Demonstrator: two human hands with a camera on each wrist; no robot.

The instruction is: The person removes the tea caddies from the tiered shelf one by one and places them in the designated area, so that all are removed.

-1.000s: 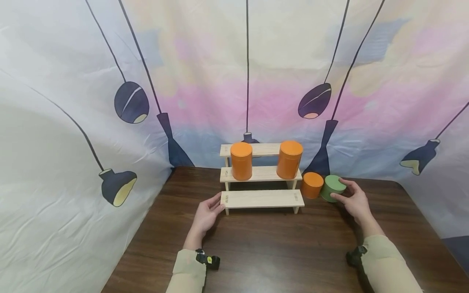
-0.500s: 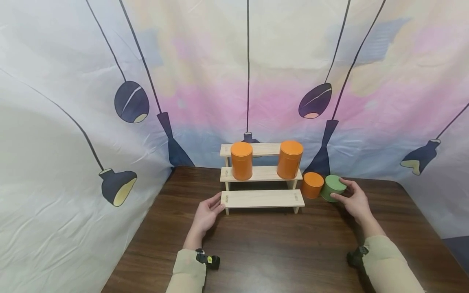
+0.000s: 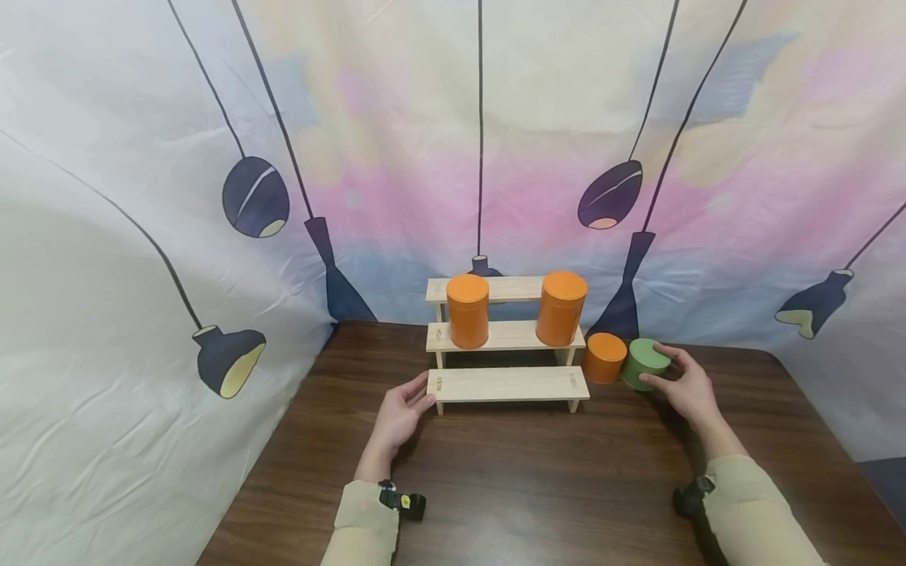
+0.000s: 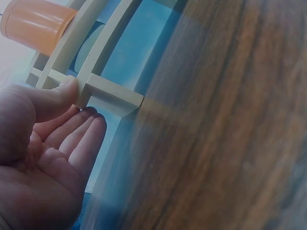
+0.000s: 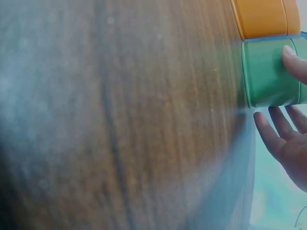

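A three-tier wooden rack [image 3: 506,385] stands at the back of the table. My left hand [image 3: 396,418] holds the left end of its lowest step, with thumb on the front and fingers behind; in the left wrist view the thumb [image 4: 62,98] presses against the wood. On the right, my right hand [image 3: 686,391] grips a short green tin [image 5: 271,72] between thumb and fingers. This tin is upright on the table, right beside a short orange tin [image 3: 605,359]. Two taller orange tins, one at left [image 3: 468,311] and one at right [image 3: 562,309], stand on the rack's middle step.
The dark wooden table [image 3: 524,479] reaches back to a fabric backdrop [image 3: 410,157] printed with hanging lamps, close behind the rack. Another stretch of cloth [image 3: 106,377] runs along the table's left edge. Each wrist wears a dark strap, the left one [image 3: 403,501] bearing a small yellow mark.
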